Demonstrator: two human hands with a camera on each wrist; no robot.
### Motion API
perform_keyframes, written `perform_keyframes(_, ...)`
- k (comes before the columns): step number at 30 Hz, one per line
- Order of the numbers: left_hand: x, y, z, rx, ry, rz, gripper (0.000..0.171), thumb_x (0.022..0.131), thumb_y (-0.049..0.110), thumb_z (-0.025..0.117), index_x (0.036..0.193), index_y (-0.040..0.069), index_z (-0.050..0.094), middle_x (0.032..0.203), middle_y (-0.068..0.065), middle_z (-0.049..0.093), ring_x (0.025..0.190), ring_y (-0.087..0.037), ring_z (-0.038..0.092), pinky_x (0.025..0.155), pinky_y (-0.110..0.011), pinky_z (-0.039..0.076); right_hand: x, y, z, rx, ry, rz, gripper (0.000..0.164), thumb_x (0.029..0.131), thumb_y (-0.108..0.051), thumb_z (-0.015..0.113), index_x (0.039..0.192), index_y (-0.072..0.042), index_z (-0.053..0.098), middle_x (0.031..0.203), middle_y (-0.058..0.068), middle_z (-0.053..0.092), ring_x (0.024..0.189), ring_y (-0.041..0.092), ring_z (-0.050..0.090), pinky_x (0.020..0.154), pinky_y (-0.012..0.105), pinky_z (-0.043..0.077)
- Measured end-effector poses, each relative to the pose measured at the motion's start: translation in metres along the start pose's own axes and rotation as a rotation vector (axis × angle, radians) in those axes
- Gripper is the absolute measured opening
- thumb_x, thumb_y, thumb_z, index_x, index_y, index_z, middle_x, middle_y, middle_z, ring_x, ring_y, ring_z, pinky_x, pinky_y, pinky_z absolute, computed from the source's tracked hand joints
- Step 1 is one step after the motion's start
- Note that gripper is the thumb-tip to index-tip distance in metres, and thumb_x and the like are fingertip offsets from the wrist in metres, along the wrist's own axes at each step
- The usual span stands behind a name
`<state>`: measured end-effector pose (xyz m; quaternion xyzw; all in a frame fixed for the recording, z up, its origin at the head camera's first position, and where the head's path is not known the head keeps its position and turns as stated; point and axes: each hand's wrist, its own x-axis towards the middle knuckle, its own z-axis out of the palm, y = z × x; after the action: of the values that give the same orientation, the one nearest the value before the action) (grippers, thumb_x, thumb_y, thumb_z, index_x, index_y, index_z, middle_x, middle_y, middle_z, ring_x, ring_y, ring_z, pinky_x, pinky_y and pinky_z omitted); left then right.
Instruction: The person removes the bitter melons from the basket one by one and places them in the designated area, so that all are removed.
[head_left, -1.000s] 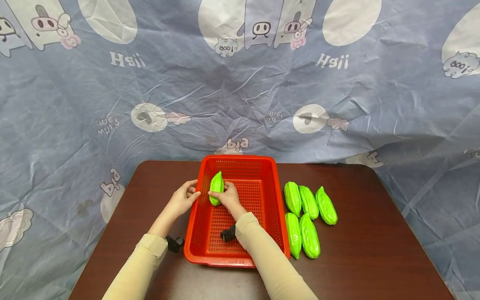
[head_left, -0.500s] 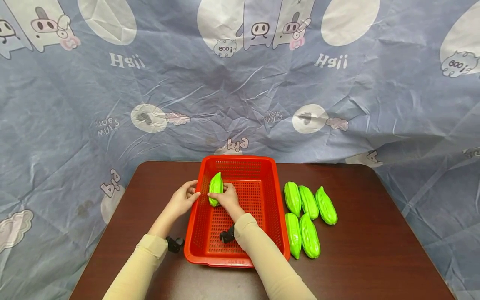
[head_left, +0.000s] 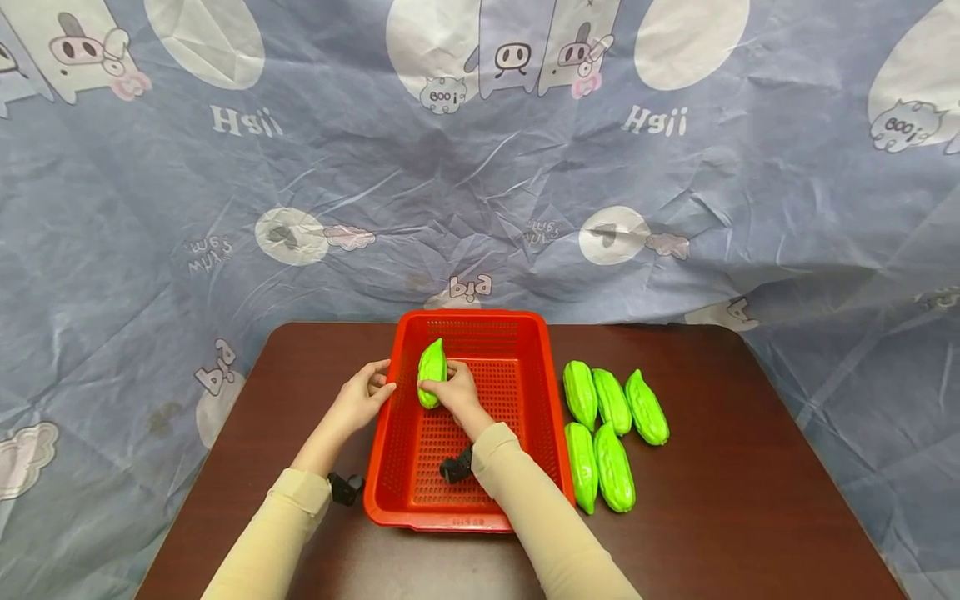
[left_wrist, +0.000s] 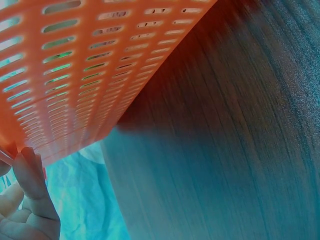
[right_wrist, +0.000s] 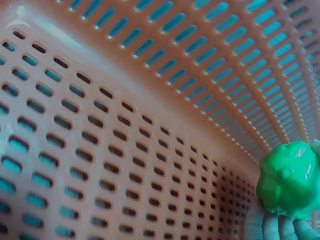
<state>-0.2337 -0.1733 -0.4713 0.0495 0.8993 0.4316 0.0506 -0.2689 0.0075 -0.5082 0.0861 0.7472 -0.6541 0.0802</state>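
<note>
A red perforated plastic basket point(head_left: 555, 417) stands on the brown table. Inside, near its left wall, my right hand point(head_left: 461, 396) grips a bright green bitter melon point(head_left: 432, 367) between thumb and fingers, its pointed end upward in the head view. The right wrist view shows the blunt end of that bitter melon point(right_wrist: 287, 180) with fingertips point(right_wrist: 272, 227) beneath it. My left hand point(head_left: 362, 398) holds the basket's left rim. In the left wrist view, the left hand's fingers point(left_wrist: 32, 175) pinch the rim beside the slotted outer wall point(left_wrist: 100, 65).
Several more green bitter melons point(head_left: 613, 471) lie on the table point(head_left: 720, 467) just right of the basket, in two rough rows. A grey-blue patterned cloth point(head_left: 480, 183) hangs behind the table. A small black wrist camera point(head_left: 456, 467) on the right wrist hangs over the basket.
The head view has shifted slightly, so the whole scene sits a little further left. Both hands keep their holds, and the bitter melon has barely moved.
</note>
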Motion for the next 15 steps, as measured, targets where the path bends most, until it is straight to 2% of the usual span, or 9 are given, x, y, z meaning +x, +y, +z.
perform_keyframes(6,0.000,0.000,-0.001,0.005,-0.005,-0.001,0.050,0.100,0.013,0.057,0.146,0.000,0.042,0.115,-0.022,0.059,0.099,-0.033,0.063,0.079,-0.041,0.055,-0.002,-0.008,-0.016,0.001,-0.006,0.022,0.070,0.081,-0.006,0.077,0.141,0.004,0.042,0.132,0.023,0.054,0.113,0.036,0.062,0.087,0.039,0.057)
perform_keyframes(15,0.000,0.000,-0.001,0.002,-0.022,0.000,0.050,0.101,0.013,0.056,0.146,0.000,0.040,0.117,-0.023,0.058,0.101,-0.034,0.063,0.080,-0.042,0.055,-0.009,-0.027,-0.041,0.039,-0.047,0.019,0.071,0.082,-0.005,0.073,0.143,0.002,0.039,0.137,0.024,0.048,0.113,0.035,0.062,0.086,0.037,0.058)
